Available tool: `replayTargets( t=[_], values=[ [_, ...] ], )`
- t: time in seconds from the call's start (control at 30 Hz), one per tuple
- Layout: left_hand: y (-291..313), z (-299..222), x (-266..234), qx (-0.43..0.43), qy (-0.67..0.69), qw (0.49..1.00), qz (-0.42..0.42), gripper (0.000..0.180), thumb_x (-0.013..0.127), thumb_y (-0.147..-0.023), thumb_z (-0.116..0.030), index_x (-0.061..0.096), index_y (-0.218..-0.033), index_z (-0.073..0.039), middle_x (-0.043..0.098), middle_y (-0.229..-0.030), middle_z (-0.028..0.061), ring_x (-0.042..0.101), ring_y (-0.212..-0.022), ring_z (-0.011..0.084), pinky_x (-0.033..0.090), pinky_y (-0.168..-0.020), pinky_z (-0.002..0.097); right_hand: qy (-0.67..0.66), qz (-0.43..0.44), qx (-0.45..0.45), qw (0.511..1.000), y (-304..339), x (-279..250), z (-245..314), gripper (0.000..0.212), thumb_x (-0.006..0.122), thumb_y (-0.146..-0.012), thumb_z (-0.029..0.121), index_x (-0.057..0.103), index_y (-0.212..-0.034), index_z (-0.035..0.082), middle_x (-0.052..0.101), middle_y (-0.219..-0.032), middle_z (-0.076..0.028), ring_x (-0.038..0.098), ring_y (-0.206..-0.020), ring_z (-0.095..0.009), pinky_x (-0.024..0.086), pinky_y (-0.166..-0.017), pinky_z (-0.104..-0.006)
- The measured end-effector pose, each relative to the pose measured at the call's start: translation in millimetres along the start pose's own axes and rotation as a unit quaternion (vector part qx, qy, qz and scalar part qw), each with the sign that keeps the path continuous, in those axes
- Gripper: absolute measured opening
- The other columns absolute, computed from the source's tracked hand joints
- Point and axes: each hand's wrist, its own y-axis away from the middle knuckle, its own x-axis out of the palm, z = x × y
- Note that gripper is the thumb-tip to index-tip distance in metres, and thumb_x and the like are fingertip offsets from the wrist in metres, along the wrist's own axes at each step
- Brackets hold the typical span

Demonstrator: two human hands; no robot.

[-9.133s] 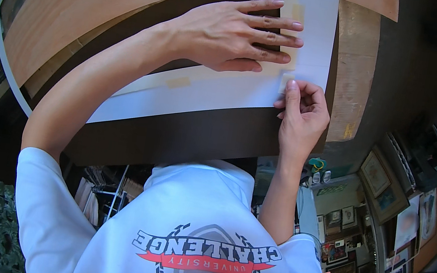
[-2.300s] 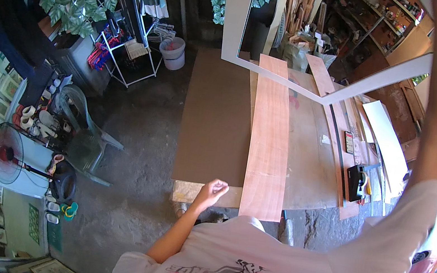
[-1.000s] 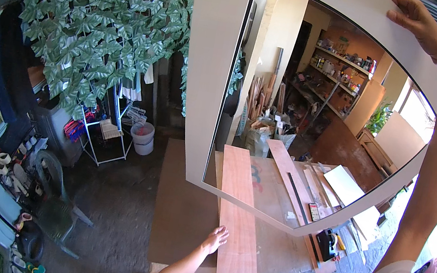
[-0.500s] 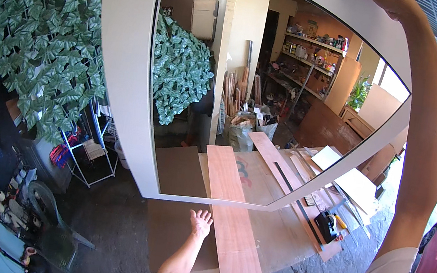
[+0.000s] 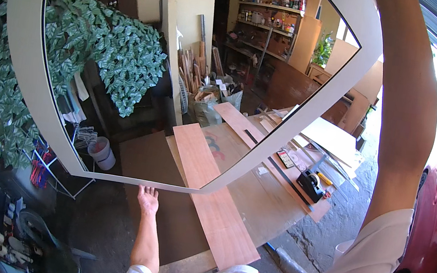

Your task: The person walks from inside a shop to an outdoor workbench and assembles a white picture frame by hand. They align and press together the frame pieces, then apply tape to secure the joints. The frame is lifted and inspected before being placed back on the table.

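A large white rectangular frame (image 5: 23,22) with a thin black inner edge is held up and tilted in front of me; the room shows through it. Beneath its lower bar, my left hand (image 5: 148,199) has its fingers bent up against the edge. My raised right arm (image 5: 404,119) runs along the frame's right side, its hand cut off by the top of the picture. Below lies a long reddish plywood strip (image 5: 218,215) across the worktable (image 5: 269,212), beside a dark brown panel (image 5: 176,232).
On the table's right stand a black tape dispenser (image 5: 311,185), a small keypad device (image 5: 285,158) and white sheets (image 5: 331,139). Artificial ivy (image 5: 128,61) hangs at left above a white bucket (image 5: 101,153). A red car (image 5: 431,242) stands at right, stocked shelves (image 5: 269,25) at the back.
The frame has shifted left and down in the picture as my view turned right. My left hand has closed from spread fingers to bent ones at the lower bar. My right hand has left the view.
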Motion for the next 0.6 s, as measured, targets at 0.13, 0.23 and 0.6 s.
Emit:
replayTargets(
  t=[0.13,0.23,0.6],
  values=[
    [-2,-19,-3,0.046,0.027,0.987,0.151,0.048,0.059,-0.099,-0.039,0.047,-0.141,-0.018,0.054,-0.14,0.0029,0.05,-0.128,0.0208,0.039,-0.107,0.0419,-0.008,-0.032,0.012,0.999,9,-13,-6,0.036,0.065,-0.096,0.024,0.065,-0.125,0.002,0.072,-0.109,-0.008,0.066,-0.091,-0.015,0.051,-0.085,-0.0284],
    [9,-30,-11,0.077,-0.052,0.988,0.119,0.052,0.059,-0.1,-0.034,0.041,-0.146,-0.019,0.051,-0.142,0.0066,0.05,-0.129,0.0267,0.04,-0.107,0.0441,-0.01,-0.017,0.031,0.999,24,-28,-21,0.036,0.065,-0.096,0.025,0.065,-0.124,0.003,0.072,-0.108,-0.008,0.067,-0.091,-0.016,0.051,-0.086,-0.0294],
    [64,-158,-36,0.201,-0.304,0.929,0.063,0.051,0.059,-0.1,-0.033,0.044,-0.143,-0.01,0.054,-0.133,0.0075,0.054,-0.119,0.0217,0.043,-0.099,0.0401,0.04,-0.014,0.189,0.981,126,-32,-167,0.036,0.067,-0.094,0.028,0.068,-0.117,0.0,0.072,-0.1,-0.01,0.066,-0.085,-0.017,0.051,-0.077,-0.0313]
  ],
)
